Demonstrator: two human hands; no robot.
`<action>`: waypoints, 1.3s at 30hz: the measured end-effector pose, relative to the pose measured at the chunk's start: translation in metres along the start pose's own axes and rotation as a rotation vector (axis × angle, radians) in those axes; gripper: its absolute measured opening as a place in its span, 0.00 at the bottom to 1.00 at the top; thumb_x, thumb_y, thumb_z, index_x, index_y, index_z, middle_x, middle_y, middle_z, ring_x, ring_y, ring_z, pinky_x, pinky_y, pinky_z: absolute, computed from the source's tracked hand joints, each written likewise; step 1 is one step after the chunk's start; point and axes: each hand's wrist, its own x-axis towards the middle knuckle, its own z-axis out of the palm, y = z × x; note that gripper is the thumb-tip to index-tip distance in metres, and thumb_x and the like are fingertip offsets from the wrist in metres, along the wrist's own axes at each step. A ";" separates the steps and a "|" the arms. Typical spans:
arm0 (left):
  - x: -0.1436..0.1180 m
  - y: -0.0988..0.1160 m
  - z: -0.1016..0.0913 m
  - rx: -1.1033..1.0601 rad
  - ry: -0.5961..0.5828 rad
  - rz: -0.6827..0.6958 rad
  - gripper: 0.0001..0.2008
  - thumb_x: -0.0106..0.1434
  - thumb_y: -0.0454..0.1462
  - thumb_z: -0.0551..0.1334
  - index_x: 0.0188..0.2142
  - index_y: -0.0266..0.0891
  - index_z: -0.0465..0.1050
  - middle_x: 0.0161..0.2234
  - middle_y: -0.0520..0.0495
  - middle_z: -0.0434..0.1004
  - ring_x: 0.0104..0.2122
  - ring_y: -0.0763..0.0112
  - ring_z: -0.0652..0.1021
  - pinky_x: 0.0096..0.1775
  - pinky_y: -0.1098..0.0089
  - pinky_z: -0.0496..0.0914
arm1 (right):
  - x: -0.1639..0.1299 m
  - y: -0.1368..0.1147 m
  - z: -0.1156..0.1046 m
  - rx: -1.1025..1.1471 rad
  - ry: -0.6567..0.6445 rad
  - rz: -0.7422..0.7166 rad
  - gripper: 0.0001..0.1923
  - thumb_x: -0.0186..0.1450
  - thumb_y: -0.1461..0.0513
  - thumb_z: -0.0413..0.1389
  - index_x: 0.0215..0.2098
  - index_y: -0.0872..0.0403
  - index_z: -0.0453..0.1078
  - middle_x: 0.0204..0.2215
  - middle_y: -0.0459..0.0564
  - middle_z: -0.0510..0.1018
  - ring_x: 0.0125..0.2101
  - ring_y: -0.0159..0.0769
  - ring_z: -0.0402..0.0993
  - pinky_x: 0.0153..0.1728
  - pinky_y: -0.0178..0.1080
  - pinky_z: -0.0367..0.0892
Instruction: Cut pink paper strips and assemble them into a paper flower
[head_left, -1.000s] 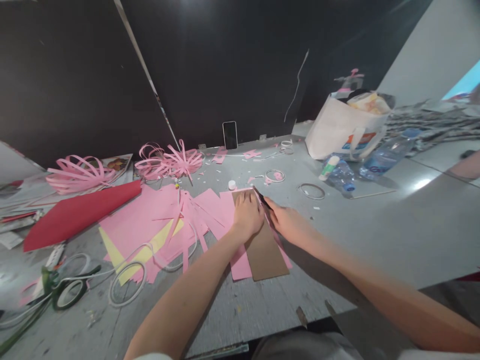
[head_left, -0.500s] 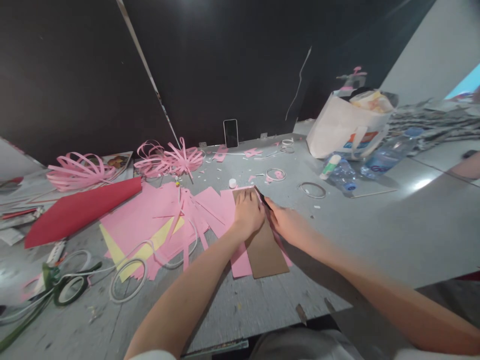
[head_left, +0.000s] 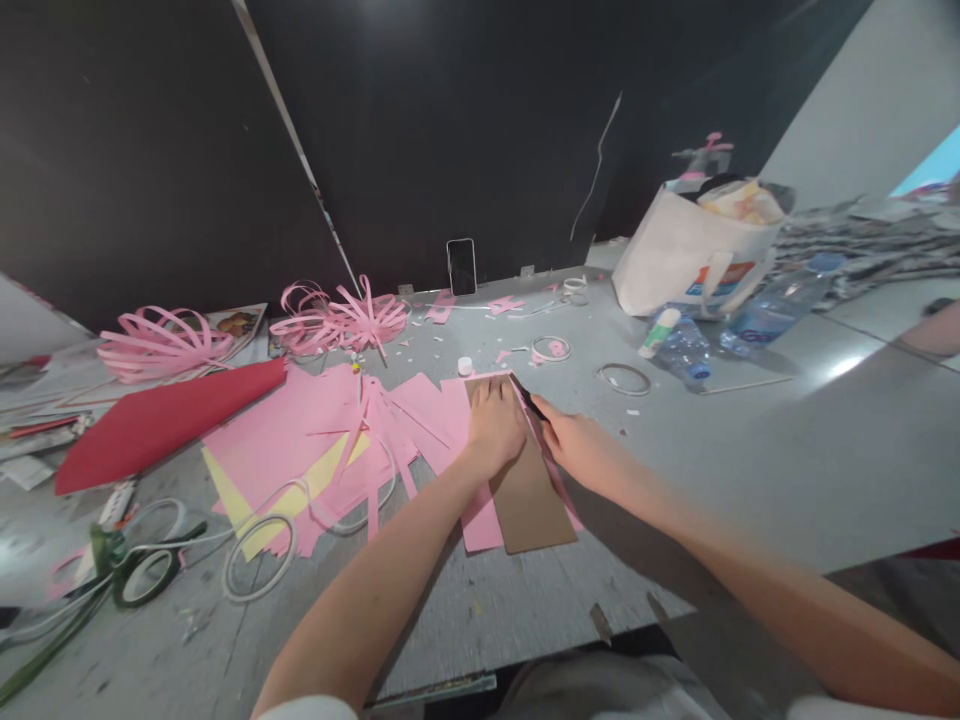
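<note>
My left hand (head_left: pixel 496 428) lies on the far half of a brown cardboard strip (head_left: pixel 531 505), fingers stretched out and pressing it down. Beneath the strip is a sheet of pink paper (head_left: pixel 480 528), showing along both long sides. My right hand (head_left: pixel 568 440) grips a slim black utility knife (head_left: pixel 531 398) by the strip's right edge. The knife's tip points toward the far end of the pink sheet, and the fingers partly cover its handle. Left of the strip lie more pink sheets and cut strips (head_left: pixel 279 412), with a yellow sheet (head_left: pixel 330 468) among them.
Bundles of looped pink strips (head_left: pixel 166 345) and a folded red sheet (head_left: pixel 169 425) lie on the left. Green-handled scissors (head_left: pixel 146 578) and a white cable (head_left: pixel 259 560) are nearer. A phone (head_left: pixel 461 267) leans on the black wall. A white bag (head_left: pixel 667 250) and plastic bottles (head_left: pixel 784 308) stand right.
</note>
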 end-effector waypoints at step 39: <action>0.007 -0.015 0.005 -0.017 -0.048 0.043 0.28 0.67 0.29 0.55 0.66 0.30 0.68 0.68 0.30 0.71 0.70 0.48 0.66 0.69 0.51 0.60 | -0.038 -0.006 -0.005 0.128 -0.038 0.044 0.31 0.78 0.62 0.42 0.77 0.60 0.59 0.33 0.59 0.87 0.31 0.46 0.83 0.29 0.40 0.56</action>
